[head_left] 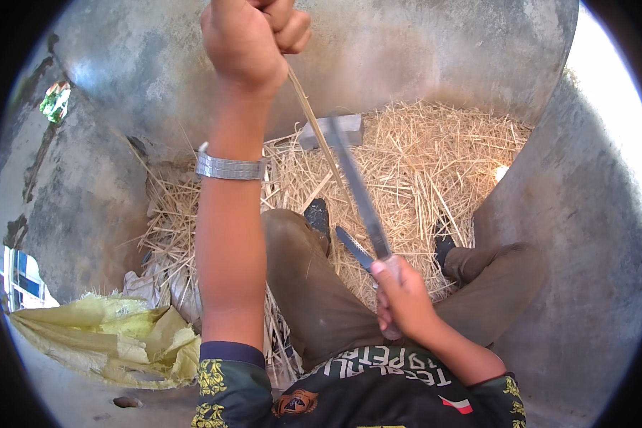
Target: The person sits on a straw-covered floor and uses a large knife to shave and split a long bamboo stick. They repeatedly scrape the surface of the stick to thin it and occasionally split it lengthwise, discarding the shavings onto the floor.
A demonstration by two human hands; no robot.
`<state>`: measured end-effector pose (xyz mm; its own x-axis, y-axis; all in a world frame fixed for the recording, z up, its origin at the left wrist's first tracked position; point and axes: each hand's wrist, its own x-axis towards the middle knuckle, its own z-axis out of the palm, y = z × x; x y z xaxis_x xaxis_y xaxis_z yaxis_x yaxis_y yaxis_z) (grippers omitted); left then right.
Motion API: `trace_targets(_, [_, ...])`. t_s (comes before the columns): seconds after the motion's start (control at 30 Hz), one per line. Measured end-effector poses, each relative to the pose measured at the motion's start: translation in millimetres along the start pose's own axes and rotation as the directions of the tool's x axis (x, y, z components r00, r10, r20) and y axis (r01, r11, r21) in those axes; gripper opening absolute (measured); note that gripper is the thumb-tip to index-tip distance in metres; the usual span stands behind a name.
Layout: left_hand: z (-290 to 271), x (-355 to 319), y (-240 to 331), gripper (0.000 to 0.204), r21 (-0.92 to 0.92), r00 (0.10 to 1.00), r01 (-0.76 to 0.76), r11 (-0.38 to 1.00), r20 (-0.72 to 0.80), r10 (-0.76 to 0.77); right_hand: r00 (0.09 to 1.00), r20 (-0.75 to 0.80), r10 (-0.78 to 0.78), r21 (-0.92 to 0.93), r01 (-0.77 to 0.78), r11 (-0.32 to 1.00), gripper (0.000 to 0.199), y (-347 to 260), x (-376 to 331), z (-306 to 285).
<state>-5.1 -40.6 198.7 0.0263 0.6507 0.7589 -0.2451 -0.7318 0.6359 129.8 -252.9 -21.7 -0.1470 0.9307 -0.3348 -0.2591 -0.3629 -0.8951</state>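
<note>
My left hand (248, 39), raised at the top edge of the head view, is closed round the upper end of a thin straw-coloured strip (309, 114), perhaps bamboo. The strip slants down toward my lap, its lower end hard to follow. My right hand (404, 296), low over my lap, grips a long narrow-bladed knife (364, 196). Its blade points up and away, close beside the strip; whether they touch I cannot tell. Behind the right hand a short dark blade-like piece (354, 247) with a toothed edge pokes out. How it is held or supported is hidden.
Straw-coloured shavings and strips (421, 164) cover the ground round my folded legs (299, 285). A grey block (335, 132) lies among them. Curved concrete walls (435, 57) stand ahead and at the sides. A yellowish torn sack (121, 342) lies at lower left.
</note>
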Motion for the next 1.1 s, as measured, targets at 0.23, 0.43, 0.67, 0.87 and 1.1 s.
trace_targets(0.23, [-14.7,5.7,8.0,0.066,-0.202,0.999,0.040,0.979,-0.011,-0.044,0.888,-0.256,-0.382,0.186,0.433,0.882,0.025,-35.8,-10.5,-26.5])
trace_targets(0.43, [-10.1,8.9,-10.2,0.066,-0.434,0.981,0.105,0.895,0.190,-0.023,0.846,-0.210,-0.490,0.174,0.525,0.833,0.028,-8.7,2.8,8.9])
trace_targets(0.67, [11.3,-6.8,18.7,0.068,-0.093,1.000,0.027,0.995,0.009,-0.027,0.996,-0.059,-0.063,0.144,0.071,0.987,0.025,-16.4,23.8,-21.6])
trace_targets(0.87, [9.4,-1.8,16.7,0.067,-0.055,0.997,-0.017,0.998,-0.070,0.013,0.796,-0.294,-0.530,0.244,0.598,0.763,0.025,-46.3,5.5,-5.3])
trace_targets(1.1, [23.5,4.4,10.0,0.066,-0.024,0.990,0.021,0.999,-0.142,-0.024,0.997,-0.048,-0.066,-0.067,0.063,0.996,0.029,1.3,16.9,-19.2])
